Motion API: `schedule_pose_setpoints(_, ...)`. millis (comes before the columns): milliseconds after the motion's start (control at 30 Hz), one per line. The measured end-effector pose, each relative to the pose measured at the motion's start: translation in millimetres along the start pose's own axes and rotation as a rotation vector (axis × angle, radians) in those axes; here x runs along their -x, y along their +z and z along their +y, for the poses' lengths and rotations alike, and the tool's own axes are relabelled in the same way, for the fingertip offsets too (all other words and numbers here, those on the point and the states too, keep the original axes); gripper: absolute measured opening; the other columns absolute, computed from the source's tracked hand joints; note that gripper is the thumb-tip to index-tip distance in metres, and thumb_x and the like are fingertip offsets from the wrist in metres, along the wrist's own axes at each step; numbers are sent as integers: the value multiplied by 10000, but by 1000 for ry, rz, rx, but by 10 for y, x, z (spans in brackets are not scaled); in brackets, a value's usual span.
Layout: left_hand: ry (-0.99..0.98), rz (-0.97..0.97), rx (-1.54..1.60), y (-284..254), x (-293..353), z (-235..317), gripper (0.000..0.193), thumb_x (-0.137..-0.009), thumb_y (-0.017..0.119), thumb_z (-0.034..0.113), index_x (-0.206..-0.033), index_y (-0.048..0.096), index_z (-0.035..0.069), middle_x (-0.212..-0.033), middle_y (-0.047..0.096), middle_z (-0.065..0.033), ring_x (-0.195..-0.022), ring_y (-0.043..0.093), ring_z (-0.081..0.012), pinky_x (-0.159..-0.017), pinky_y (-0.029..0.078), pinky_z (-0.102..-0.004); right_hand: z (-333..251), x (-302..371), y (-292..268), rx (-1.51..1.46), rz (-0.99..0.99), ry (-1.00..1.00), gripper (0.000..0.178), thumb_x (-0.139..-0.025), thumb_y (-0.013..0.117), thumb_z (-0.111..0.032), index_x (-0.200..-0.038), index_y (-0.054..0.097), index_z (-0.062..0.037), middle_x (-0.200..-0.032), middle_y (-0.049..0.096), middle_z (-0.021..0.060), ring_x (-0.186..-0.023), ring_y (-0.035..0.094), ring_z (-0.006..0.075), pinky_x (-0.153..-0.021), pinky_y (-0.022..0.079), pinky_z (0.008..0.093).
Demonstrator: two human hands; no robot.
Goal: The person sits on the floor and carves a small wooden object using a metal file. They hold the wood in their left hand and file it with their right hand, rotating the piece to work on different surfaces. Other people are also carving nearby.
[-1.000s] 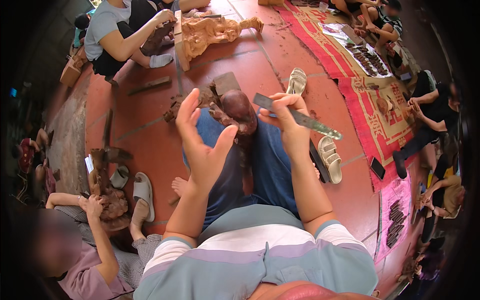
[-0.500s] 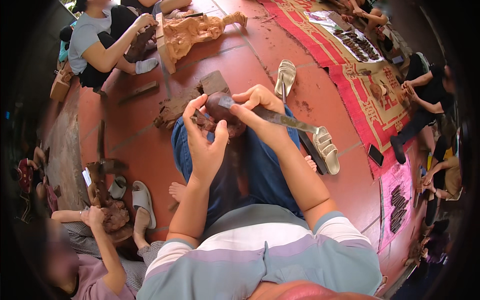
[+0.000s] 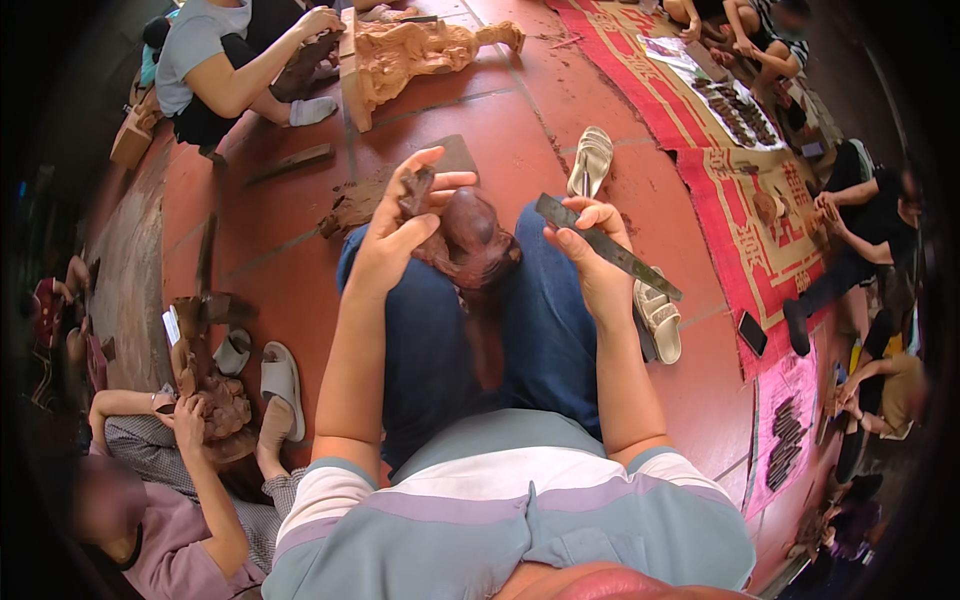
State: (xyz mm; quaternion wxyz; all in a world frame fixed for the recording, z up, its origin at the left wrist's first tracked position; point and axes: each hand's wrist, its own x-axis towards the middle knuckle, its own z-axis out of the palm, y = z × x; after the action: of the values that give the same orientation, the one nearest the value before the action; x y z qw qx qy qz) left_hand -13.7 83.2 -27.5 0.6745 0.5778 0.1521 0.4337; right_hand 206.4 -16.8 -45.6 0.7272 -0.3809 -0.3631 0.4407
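Observation:
A dark reddish-brown wood carving (image 3: 472, 222) with a smooth rounded top rests between my knees. My left hand (image 3: 398, 225) is around a projecting part on its left side, the thumb and fingers on either side of the wood. Off to the right of the carving, over my right knee, my right hand (image 3: 600, 262) pinches a flat metal scraper blade (image 3: 645, 272) between thumb and fingers. The blade slants down to the right and is apart from the wood. The carving's underside is hidden by my legs.
Wood blocks (image 3: 355, 200) lie on the tiled floor beyond my knees. A pale carved statue (image 3: 430, 60) lies farther off, near a seated person. Sandals (image 3: 657, 320) and a red mat (image 3: 725, 270) are on the right. At lower left another person handles a carving (image 3: 225, 412).
My right hand has drawn the scraper blade off the carving to the right. My left hand has shifted to the carving's left projection, and its rounded top is more exposed.

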Motion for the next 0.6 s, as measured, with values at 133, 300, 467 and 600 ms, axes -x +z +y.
schedule_pose_setpoints(133, 83, 131, 192, 93, 29, -201, 558, -913, 461, 114, -1440, 287, 59, -1314, 495, -215, -1170, 518, -243, -1006, 414, -375, -13, 47, -66, -10, 13, 45, 211, -979, 527, -196, -1051, 528, 3, -930, 596, 72, -841, 627, 134, -771, 573, 314)
schedule_pose_setpoints(300, 115, 220, 235, 193, 179, -413, 737, -949, 409, 562, -1434, 300, 18, -1344, 476, -176, -1205, 484, -240, -1032, 391, -390, -239, -28, -119, -25, -22, 43, 175, -971, 541, -174, -1037, 542, -11, -884, 602, 64, -772, 639, 135, -690, 585, 296)
schedule_pose_setpoints(467, 158, 216, 268, 149, 189, -444, 805, -947, 247, 646, -1424, 325, 2, -1358, 471, -164, -1235, 455, -242, -1059, 341, -391, -366, -110, 176, 201, -191, -28, 101, -933, 585, -108, -998, 568, -33, -887, 612, 55, -817, 647, 164, -731, 562, 302)
schedule_pose_setpoints(600, 148, 234, 329, 176, 208, -482, 785, -965, 208, 621, -1426, 330, -4, -1343, 493, -139, -1249, 445, -236, -1072, 310, -376, -376, -329, 559, 661, -616, -428, 90, -867, 622, -86, -930, 579, -38, -866, 623, 83, -797, 646, 251, -730, 520, 331)
